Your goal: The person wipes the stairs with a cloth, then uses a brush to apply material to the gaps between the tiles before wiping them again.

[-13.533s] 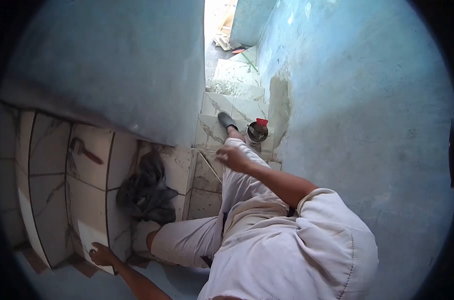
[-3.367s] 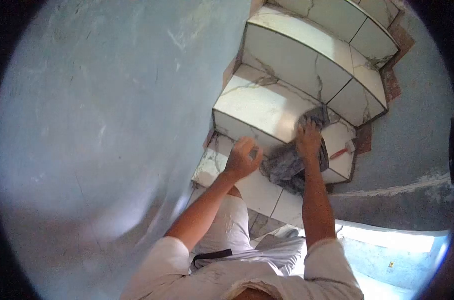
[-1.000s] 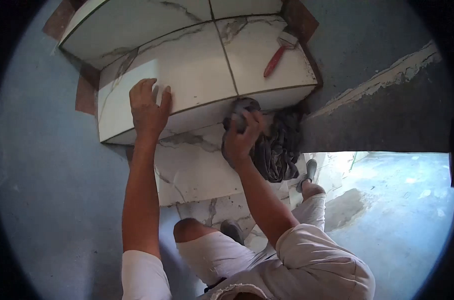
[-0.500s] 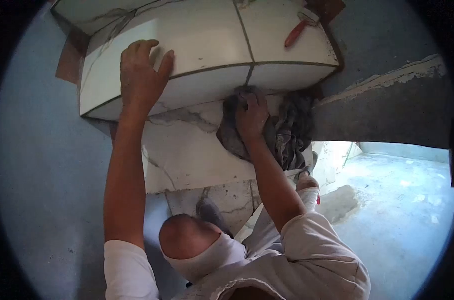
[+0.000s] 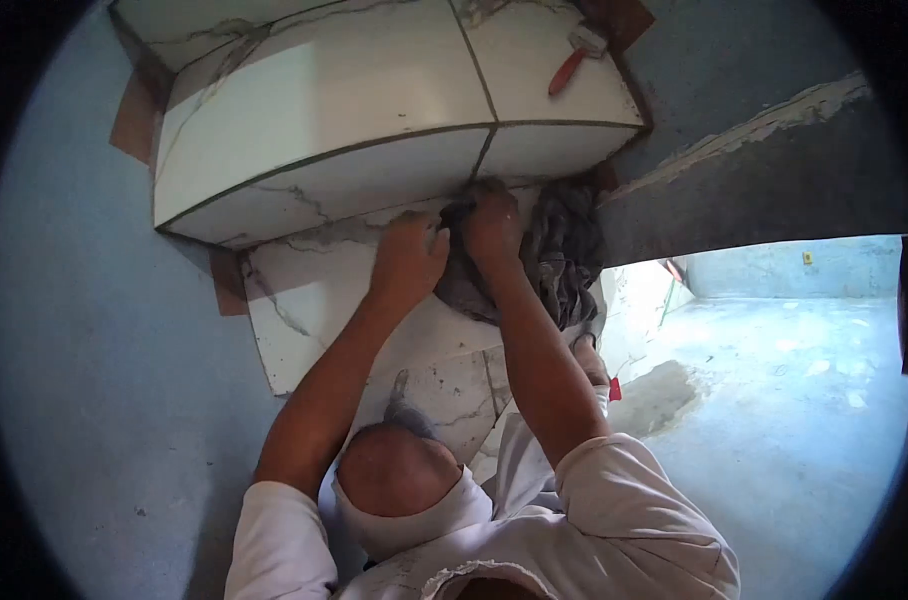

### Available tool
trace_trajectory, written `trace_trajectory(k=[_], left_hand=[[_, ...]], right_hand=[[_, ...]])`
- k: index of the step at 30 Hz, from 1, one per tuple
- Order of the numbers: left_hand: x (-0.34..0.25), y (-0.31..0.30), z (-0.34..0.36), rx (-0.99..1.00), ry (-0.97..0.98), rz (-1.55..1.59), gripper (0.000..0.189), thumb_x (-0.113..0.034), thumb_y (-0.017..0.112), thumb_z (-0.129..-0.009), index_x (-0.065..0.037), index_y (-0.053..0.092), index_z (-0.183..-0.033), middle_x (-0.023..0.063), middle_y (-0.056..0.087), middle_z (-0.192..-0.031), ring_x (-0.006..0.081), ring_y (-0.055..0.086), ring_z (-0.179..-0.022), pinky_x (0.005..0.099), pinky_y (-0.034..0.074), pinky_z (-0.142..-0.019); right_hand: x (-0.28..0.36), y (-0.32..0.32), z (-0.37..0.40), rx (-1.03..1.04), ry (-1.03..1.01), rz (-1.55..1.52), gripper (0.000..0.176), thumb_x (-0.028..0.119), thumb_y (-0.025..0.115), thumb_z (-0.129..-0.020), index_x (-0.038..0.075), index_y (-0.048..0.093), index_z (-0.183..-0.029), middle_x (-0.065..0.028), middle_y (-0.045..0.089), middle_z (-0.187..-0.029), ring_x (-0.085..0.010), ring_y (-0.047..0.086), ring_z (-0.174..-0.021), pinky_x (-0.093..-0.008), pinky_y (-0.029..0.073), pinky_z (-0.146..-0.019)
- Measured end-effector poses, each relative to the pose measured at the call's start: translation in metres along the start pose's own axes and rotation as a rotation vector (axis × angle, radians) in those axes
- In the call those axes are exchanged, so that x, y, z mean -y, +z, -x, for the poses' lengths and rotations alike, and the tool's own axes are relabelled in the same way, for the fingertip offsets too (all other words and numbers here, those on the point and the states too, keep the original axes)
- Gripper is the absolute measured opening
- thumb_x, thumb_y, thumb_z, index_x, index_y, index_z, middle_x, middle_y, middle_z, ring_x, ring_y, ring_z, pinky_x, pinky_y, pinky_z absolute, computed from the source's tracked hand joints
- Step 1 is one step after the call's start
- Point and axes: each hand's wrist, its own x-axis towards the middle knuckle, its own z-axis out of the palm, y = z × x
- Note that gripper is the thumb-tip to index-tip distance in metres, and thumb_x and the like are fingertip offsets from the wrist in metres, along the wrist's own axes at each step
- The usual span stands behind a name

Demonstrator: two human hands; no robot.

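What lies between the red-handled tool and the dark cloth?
Nothing loose: the step's front edge and white riser separate the red-handled tool from the dark cloth, in the head view.

White tiled steps, grey-veined, dark joints. On upper step (image 5: 374,90): red-handled tool (image 5: 577,58), lying flat near right end, handle angled toward front edge, exact type unclear. On lower step (image 5: 334,290): crumpled dark cloth (image 5: 566,262), bunched toward right side.
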Motion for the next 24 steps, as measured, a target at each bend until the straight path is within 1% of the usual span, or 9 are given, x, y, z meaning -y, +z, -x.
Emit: trace_trajectory(k=[2,4,7,10,13,16,19,23,24], left_hand=[[0.007,0.021,-0.004,-0.022,0.041,-0.009,0.035,-0.013,0.062,-0.083,0.002,0.058,-0.114,0.0230,0.060,-0.109,0.0374,0.057,-0.101,0.0403,0.045,-0.089],[0.014,0.034,-0.007,-0.033,0.090,-0.015,0.039,-0.014,0.062,-0.084,0.002,0.056,-0.119,0.0240,0.058,-0.112,0.0374,0.056,-0.103,0.0401,0.045,-0.091],[0.015,0.039,0.003,-0.047,0.072,0.209,0.043,-0.012,0.059,-0.083,0.004,0.053,-0.122,0.0257,0.057,-0.116,0.0392,0.055,-0.108,0.0420,0.043,-0.094],[0.009,0.013,0.015,0.215,0.051,0.267,0.044,-0.011,0.060,-0.082,0.001,0.053,-0.124,0.0244,0.060,-0.111,0.0359,0.057,-0.107,0.0403,0.043,-0.095],[0.012,0.005,0.021,0.392,-0.015,0.428,0.040,-0.012,0.062,-0.081,-0.001,0.057,-0.119,0.0215,0.063,-0.105,0.0320,0.059,-0.104,0.0394,0.043,-0.094],[0.044,0.020,0.021,0.244,0.023,0.209,0.032,-0.014,0.063,-0.081,0.001,0.062,-0.109,0.0185,0.065,-0.100,0.0299,0.060,-0.099,0.0386,0.045,-0.090],[0.059,-0.010,0.024,-0.016,-0.055,-0.111,0.032,-0.017,0.060,-0.083,0.003,0.062,-0.108,0.0208,0.062,-0.107,0.0352,0.058,-0.100,0.0418,0.043,-0.090],[0.135,-0.063,0.024,-0.286,0.016,-0.494,0.033,-0.014,0.059,-0.084,0.007,0.060,-0.108,0.0266,0.061,-0.108,0.0383,0.058,-0.104,0.0429,0.043,-0.093],[0.114,-0.078,0.026,-0.190,0.013,-0.573,0.034,-0.013,0.058,-0.084,0.007,0.059,-0.112,0.0256,0.060,-0.110,0.0366,0.058,-0.102,0.0423,0.044,-0.091]], right_hand=[[0.002,-0.006,-0.001,0.036,-0.055,0.025,0.021,0.004,0.059,-0.071,0.002,0.064,-0.091,-0.0182,0.059,-0.098,-0.0386,0.059,-0.090,-0.0453,0.049,-0.079],[0.012,-0.025,0.002,0.486,0.144,0.052,0.021,0.005,0.059,-0.074,-0.001,0.064,-0.093,-0.0196,0.063,-0.099,-0.0413,0.057,-0.098,-0.0425,0.046,-0.085],[0.028,-0.060,0.028,0.421,0.223,-0.456,0.029,0.009,0.060,-0.078,-0.004,0.062,-0.103,-0.0209,0.062,-0.106,-0.0406,0.056,-0.104,-0.0402,0.044,-0.091],[0.016,-0.065,0.046,0.492,0.213,-0.736,0.041,0.015,0.064,-0.080,0.000,0.057,-0.117,-0.0216,0.055,-0.121,-0.0403,0.053,-0.111,-0.0379,0.044,-0.093],[0.016,-0.090,0.061,0.547,0.132,-0.649,0.043,0.021,0.067,-0.081,0.001,0.058,-0.118,-0.0211,0.050,-0.130,-0.0369,0.050,-0.116,-0.0386,0.040,-0.099],[0.017,-0.126,0.070,0.234,0.083,-0.157,0.046,0.026,0.070,-0.080,0.003,0.059,-0.119,-0.0196,0.048,-0.132,-0.0348,0.048,-0.119,-0.0416,0.038,-0.102],[-0.014,-0.141,0.091,0.008,0.315,-0.058,0.049,0.029,0.072,-0.078,0.004,0.059,-0.119,-0.0182,0.049,-0.133,-0.0352,0.045,-0.122,-0.0453,0.036,-0.103],[-0.025,-0.152,0.159,-0.124,0.232,-0.085,0.044,0.030,0.072,-0.078,0.006,0.061,-0.114,-0.0163,0.051,-0.129,-0.0356,0.047,-0.120,-0.0446,0.040,-0.100],[-0.025,-0.157,0.174,-0.080,0.221,-0.089,0.042,0.028,0.071,-0.079,0.006,0.062,-0.113,-0.0155,0.052,-0.126,-0.0343,0.048,-0.118,-0.0439,0.042,-0.098]])
